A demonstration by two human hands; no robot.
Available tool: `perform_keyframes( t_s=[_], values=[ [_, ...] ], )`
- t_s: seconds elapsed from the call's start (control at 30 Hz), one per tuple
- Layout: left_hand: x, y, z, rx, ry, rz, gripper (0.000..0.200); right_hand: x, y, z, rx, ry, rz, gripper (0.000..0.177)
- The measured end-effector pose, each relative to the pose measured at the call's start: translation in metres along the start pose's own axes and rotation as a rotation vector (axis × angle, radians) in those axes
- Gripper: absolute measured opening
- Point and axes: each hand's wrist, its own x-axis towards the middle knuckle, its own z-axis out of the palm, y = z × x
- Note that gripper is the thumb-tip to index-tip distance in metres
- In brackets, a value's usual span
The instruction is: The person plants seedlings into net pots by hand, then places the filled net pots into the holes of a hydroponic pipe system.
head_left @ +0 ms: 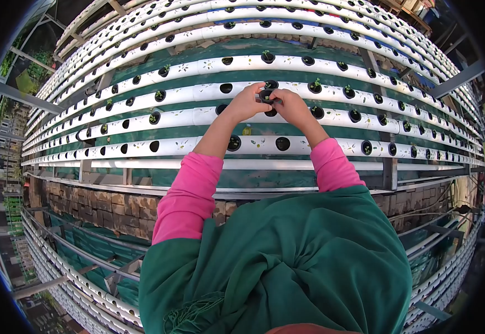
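Between my two hands is a small black net pot, held above the white pipes. My left hand grips its left side and my right hand its right side, fingers and thumbs closed on it. Something small and green shows inside the pot. Just behind it, another black pot sits in a hole of a white pipe. Nearer to me, the front pipe has a dark round hole and a pot with a seedling.
Rows of white pipes with holes and seedling pots stretch left and right. Metal posts stand among them. Green sheeting lies below. A brick strip runs near my body, and more pipes stand behind at both sides.
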Motion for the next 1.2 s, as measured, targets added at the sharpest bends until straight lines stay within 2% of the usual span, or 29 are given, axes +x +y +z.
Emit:
perform_keyframes(
  t_s=[0.07, 0.13, 0.17, 0.2, 0.27, 0.33, 0.43, 0.53, 0.6, 0.63, 0.67, 0.73, 0.87, 0.93, 0.97, 1.03, 1.2],
  values=[
    [-0.001, -0.006, 0.000, -0.047, -0.040, -0.061, 0.070, -0.005, 0.017, 0.007, -0.018, 0.001, 0.019, 0.020],
    [-0.002, -0.024, -0.010, 0.373, 0.067, 0.010, 0.073, -0.009, 0.027, 0.011, -0.077, -0.052, 0.096, 0.020],
    [-0.006, -0.031, -0.014, 0.532, 0.090, -0.075, 0.074, -0.011, 0.032, 0.013, -0.076, -0.051, 0.095, 0.020],
    [-0.012, -0.031, -0.020, 0.533, 0.092, -0.076, 0.074, -0.012, 0.031, 0.013, -0.116, -0.027, 0.024, 0.021],
    [-0.025, -0.030, -0.031, 0.792, 0.026, -0.312, 0.074, -0.012, 0.030, 0.015, -0.153, -0.008, -0.049, 0.021],
    [-0.031, -0.051, -0.036, 0.829, 0.025, -0.329, 0.074, -0.010, 0.003, 0.005, -0.247, 0.045, 0.001, 0.022],
    [-0.036, -0.062, -0.043, 0.826, 0.016, -0.281, 0.072, -0.001, -0.022, 0.007, -0.188, 0.038, -0.042, 0.022],
    [-0.038, -0.065, -0.051, 0.713, 0.103, -0.230, 0.062, 0.005, -0.045, 0.019, -0.056, -0.074, -0.007, 0.024],
    [-0.034, -0.064, -0.070, 0.356, 0.192, -0.134, 0.053, 0.010, -0.047, 0.037, 0.024, -0.076, 0.017, 0.023],
    [-0.033, -0.060, -0.077, 0.082, 0.218, -0.139, 0.046, 0.013, -0.047, 0.045, 0.104, -0.076, 0.041, 0.023],
    [-0.033, -0.057, -0.082, -0.194, 0.224, -0.284, 0.043, 0.016, -0.046, 0.051, 0.105, -0.079, 0.040, 0.023],
    [-0.037, -0.044, -0.097, -0.538, 0.185, -0.354, 0.036, 0.024, -0.051, 0.060, 0.223, -0.133, 0.164, 0.026],
    [-0.046, -0.029, -0.116, -0.730, 0.166, -0.331, 0.032, 0.034, -0.066, 0.072, 0.333, -0.071, 0.191, 0.027],
    [-0.048, -0.027, -0.118, -0.784, 0.141, -0.302, 0.029, 0.033, -0.080, 0.069, 0.629, -0.129, 0.389, 0.027],
    [-0.048, -0.027, -0.119, -0.783, 0.137, -0.300, 0.029, 0.031, -0.085, 0.068, 0.629, -0.125, 0.389, 0.027],
    [-0.048, -0.027, -0.118, -0.788, 0.071, -0.285, 0.030, 0.027, -0.092, 0.064, 0.751, -0.156, 0.522, 0.026],
    [-0.046, -0.027, -0.108, -0.829, -0.005, -0.266, 0.029, 0.017, -0.085, 0.070, 0.751, -0.066, 0.516, 0.023]
  ],
)
